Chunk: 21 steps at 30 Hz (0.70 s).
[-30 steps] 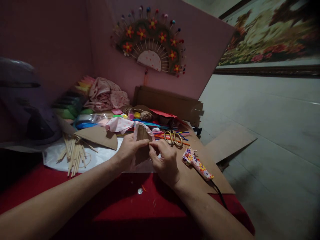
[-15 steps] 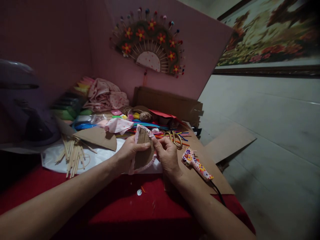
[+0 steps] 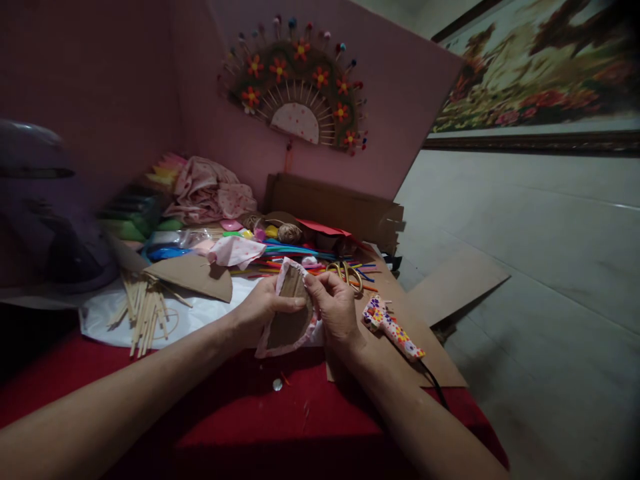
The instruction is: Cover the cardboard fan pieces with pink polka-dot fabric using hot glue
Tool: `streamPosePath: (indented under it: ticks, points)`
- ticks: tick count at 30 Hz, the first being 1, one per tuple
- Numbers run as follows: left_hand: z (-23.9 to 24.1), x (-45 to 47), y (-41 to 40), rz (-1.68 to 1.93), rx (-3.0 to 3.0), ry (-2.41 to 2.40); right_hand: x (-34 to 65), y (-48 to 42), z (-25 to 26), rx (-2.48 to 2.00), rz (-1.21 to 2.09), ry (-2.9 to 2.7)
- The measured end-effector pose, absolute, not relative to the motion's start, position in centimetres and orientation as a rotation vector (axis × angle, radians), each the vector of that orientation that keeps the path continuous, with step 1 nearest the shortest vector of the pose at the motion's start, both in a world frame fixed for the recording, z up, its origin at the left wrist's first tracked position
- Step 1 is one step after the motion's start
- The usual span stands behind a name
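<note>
At the far left a dark domed thing is sitting blurred at the table's edge, and just right of it a loose bundle of wooden sticks point(image 3: 145, 308) is lying on a white sheet point(image 3: 200, 319), with a flat brown cardboard cutout point(image 3: 195, 275) beside them. Toward the middle, the left hand point(image 3: 260, 308) is curling around the left edge of a fan-shaped cardboard piece edged in pink dotted fabric point(image 3: 285, 320), thumb lying across its face and fingers closed behind it, holding it tilted just above the red tablecloth point(image 3: 225, 413). The right hand point(image 3: 336, 312) is pinching the fabric border near the top right of the piece, fingertips pressed together on the rim (whether glue is there cannot be told). The piece looks light and fairly stiff in the card, soft and apt to lift along the fabric fold, so a grip at the edges, as both hands are taking, seems soundest. Just beyond the right hand, gold-handled scissors point(image 3: 346, 273) are resting among coloured sticks, and further right a flower-patterned glue gun point(image 3: 393, 328) is lying on a brown cardboard sheet point(image 3: 430, 360).
</note>
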<state>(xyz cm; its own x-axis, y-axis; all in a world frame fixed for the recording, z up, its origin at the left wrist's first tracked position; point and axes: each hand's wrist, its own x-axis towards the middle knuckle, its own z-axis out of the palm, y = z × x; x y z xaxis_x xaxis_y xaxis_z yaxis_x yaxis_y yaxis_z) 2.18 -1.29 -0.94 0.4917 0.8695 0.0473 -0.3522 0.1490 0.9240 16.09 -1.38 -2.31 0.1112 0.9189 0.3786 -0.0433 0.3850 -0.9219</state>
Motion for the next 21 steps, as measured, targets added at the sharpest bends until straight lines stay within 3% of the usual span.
streamPosePath:
  ticks: [21]
  points:
    - [-0.53,2.03,-0.57,1.080,0.911,0.634,16.21,-0.74,-2.52,-0.907,0.927,-1.142]
